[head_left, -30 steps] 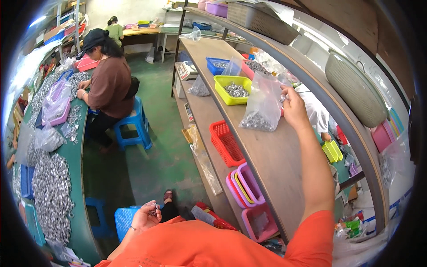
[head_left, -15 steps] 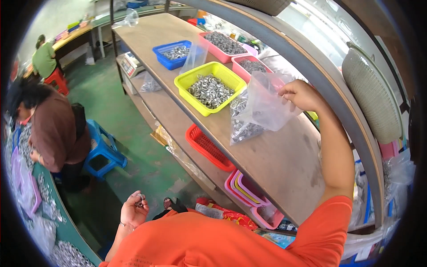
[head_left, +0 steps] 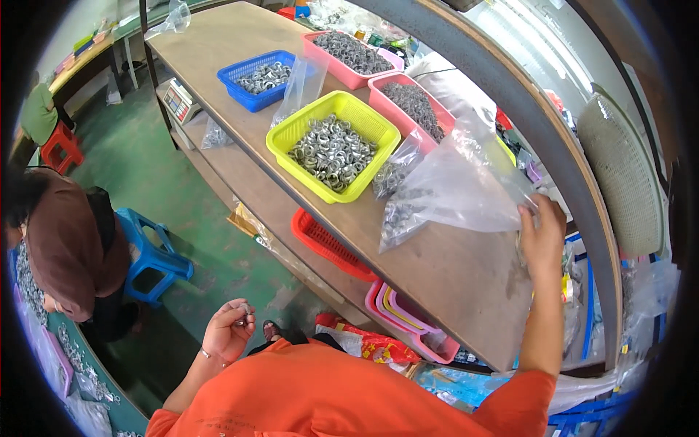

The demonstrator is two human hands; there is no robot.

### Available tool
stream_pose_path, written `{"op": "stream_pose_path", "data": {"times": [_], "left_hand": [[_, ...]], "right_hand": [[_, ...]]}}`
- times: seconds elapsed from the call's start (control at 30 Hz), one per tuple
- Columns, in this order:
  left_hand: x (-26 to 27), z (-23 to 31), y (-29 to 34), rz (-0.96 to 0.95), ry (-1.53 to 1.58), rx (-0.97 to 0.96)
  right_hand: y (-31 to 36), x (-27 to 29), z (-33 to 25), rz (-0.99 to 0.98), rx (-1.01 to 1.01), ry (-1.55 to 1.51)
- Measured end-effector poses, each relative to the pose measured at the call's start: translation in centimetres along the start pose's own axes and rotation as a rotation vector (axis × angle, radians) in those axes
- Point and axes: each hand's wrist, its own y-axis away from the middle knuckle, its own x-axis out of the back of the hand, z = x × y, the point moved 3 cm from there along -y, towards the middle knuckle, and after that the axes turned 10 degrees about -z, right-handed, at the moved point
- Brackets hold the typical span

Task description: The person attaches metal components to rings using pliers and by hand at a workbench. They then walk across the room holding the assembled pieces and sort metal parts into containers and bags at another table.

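My right hand pinches the open edge of a clear plastic bag, which is stretched out over the shelf. Metal rings lie in the bag's far end, against the shelf top. Lower down, in front of my body, my left hand is closed round a few small metal rings. Beside the bag stands a yellow plastic basket holding many silvery rings. A smaller clear bag of rings rests between that basket and the bag I grip.
On the shelf also stand a blue basket and two pink baskets of metal parts. Empty baskets and a scale sit below. At left, a person in brown works by a blue stool.
My right hand has moved right and nearer, pulling the bag's edge out wide. My left hand has risen slightly and shifted right, still closed on the rings. The view has shifted too.
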Motion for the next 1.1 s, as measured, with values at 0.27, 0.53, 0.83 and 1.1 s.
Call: {"op": "stream_pose_path", "data": {"times": [0.27,0.53,0.83,1.1], "left_hand": [[-10.1,0.3,-3.1,-0.237,-0.142,0.109],[-11.2,-0.3,-2.5,-0.307,-0.126,0.022],[-11.3,1.9,-2.3,-0.258,-0.056,-0.061],[-9.7,7.3,-3.0,-0.446,0.083,-0.040]], "right_hand": [[7.7,-8.5,-16.7,-0.123,0.608,-0.851],[6.6,-15.0,-20.5,-0.454,0.599,-1.243],[5.1,-18.4,-20.3,-0.891,0.068,-1.717],[4.7,-18.4,-25.9,-0.820,0.113,-1.683]]}}
